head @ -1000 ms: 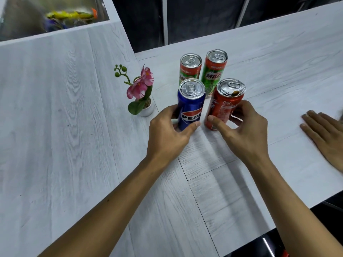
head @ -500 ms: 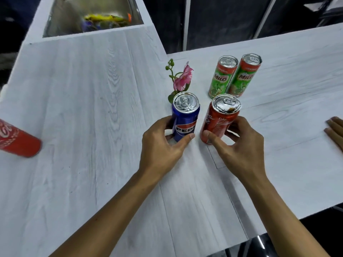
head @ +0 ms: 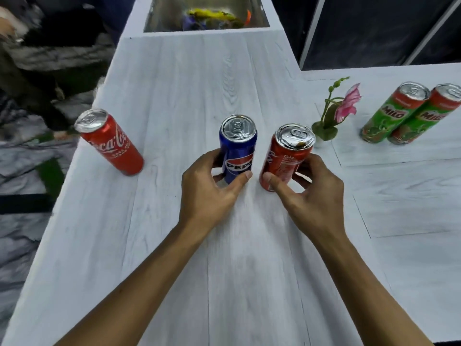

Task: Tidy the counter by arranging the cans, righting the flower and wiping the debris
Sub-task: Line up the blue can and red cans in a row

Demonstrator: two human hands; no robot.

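While gathering cans into a row, left hand grip wrapped round upright Pepsi can, right hand grip round opened Coke can, low for steadiness. At nine o'clock, another Coca-Cola can; at two o'clock, flower upright, Milo cans paired on surface.

Rightmost Milo can cropped by right edge; flower pot partly hidden behind Coke can; sink contents blurred, unidentifiable.

A steel sink at the far end holds blurred yellow and orange items.
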